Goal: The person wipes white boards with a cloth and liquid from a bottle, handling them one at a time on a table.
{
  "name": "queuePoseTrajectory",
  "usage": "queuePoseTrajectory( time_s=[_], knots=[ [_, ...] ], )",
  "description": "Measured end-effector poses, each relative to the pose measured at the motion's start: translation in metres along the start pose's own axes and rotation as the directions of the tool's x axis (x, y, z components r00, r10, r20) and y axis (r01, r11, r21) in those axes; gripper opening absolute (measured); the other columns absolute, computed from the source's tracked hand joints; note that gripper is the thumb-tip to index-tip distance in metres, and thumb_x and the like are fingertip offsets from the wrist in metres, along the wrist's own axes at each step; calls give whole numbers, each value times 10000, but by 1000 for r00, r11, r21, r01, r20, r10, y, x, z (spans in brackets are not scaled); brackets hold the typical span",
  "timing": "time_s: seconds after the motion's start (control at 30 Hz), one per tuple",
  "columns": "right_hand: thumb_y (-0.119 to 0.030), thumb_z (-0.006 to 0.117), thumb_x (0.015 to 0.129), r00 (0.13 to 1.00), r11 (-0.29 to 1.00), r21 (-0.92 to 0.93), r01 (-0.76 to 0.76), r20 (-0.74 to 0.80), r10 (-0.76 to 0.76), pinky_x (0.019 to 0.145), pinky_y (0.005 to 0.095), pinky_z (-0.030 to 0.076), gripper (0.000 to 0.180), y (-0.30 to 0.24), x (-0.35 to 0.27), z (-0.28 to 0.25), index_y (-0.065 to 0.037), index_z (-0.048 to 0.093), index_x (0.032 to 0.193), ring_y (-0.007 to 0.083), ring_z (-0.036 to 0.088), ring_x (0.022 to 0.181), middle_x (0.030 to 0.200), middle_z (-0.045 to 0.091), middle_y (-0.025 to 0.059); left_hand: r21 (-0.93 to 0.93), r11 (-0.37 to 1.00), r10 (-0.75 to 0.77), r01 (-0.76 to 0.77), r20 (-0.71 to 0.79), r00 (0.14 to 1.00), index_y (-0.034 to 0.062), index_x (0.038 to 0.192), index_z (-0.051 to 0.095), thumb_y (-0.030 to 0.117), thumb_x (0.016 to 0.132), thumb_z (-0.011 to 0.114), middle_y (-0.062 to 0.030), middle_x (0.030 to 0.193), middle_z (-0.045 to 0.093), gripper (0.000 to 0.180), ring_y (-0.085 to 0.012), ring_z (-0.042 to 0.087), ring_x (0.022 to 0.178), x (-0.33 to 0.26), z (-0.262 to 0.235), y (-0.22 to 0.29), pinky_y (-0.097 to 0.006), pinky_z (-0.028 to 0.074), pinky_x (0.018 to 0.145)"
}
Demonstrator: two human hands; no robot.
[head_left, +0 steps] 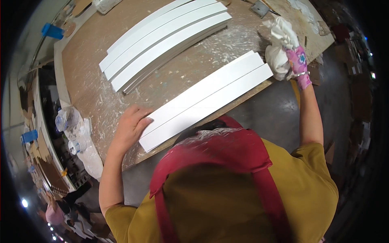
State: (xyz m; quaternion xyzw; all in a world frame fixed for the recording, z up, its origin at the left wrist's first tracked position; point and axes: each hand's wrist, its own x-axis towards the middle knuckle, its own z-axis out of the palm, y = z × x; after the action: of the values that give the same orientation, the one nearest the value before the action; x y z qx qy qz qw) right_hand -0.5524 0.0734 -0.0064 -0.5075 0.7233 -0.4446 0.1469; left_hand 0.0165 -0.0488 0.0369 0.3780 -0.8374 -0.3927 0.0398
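Note:
Two long white boards [206, 93] lie side by side along the near edge of the workbench, slanting up to the right. My left hand [131, 123] is bare and grips their left end, with the thumb on the top face and the fingers at the far edge. Past their right end is my right hand [297, 60], in a pink flowered glove. It is closed on a crumpled white cloth [278, 60], which hides most of the fingers. Farther back, a stack of white boards [170, 38] rests on the bench, its layers offset.
The brown workbench [85, 81] is scuffed with white marks. A small grey block [259, 9] lies at the far right. Crumpled plastic and rolls [75, 125] hang by the left edge. Blue containers [52, 30] stand farther left. Another person [54, 212] is at the lower left.

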Motion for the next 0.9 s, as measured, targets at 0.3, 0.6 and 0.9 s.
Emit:
queuePoseTrajectory(
  time_s=[0.3,0.6,0.9],
  knots=[
    [-129,604,815,993,898,-424,119,66,-100,762,354,495,365,34,-19,68,7,557,1151,274,616,903,995,642,160,259,962,83,-88,33,996,1,1320,376,278,661,772,-228,1296,458,817,-392,433,1198,-8,19,37,-432,345,1020],
    [-167,557,845,994,997,-59,52,97,-46,720,270,515,320,-113,81,71,-41,599,1136,164,625,864,992,656,73,253,954,-30,162,-457,889,-20,1355,368,366,763,691,-246,1401,361,777,-376,354,1296,73,-90,-66,-424,293,1071],
    [-241,649,784,784,695,-418,585,510,-353,629,285,522,188,-239,111,237,-129,620,932,182,622,717,805,622,66,556,821,112,130,-379,919,7,1325,421,480,764,662,-193,1432,332,772,-420,242,1341,89,-48,-77,-494,259,1071]
  ],
)
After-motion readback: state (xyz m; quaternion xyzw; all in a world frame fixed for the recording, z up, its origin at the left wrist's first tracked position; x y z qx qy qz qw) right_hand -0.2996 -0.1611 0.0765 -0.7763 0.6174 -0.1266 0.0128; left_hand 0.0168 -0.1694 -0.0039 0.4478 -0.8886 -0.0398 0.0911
